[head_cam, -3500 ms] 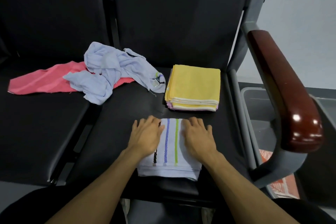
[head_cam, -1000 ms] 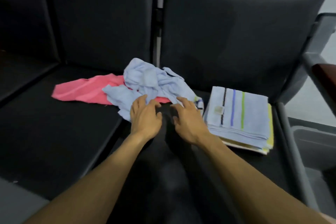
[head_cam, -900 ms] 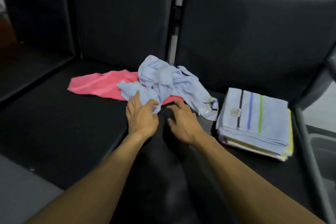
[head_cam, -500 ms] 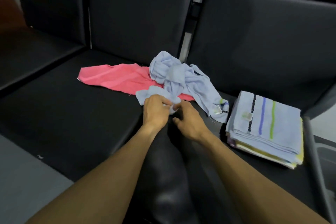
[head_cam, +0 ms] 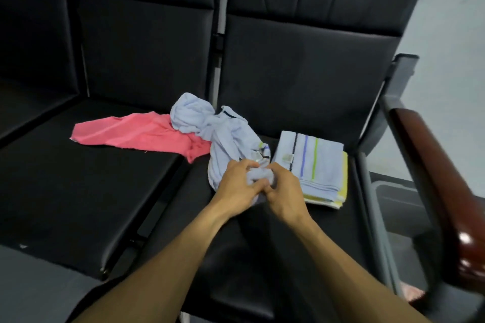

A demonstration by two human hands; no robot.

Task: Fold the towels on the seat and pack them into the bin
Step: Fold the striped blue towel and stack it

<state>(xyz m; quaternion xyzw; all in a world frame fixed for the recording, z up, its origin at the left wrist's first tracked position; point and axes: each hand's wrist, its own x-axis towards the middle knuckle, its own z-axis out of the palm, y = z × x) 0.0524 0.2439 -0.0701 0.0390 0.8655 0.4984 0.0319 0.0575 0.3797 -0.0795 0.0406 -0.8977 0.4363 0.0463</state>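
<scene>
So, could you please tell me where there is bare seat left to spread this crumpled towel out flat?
The near half of the right seat, in front of both hands, is bare. The left seat in front of the pink towel is bare too. It is crowded farther back: the crumpled blue towel overlaps the pink one, and the folded stack sits beside it.

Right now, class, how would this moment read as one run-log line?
left hand: grips crumpled blue towel | right hand: grips same towel | pink towel: unfolded on seat | folded stack: beside hands
</scene>
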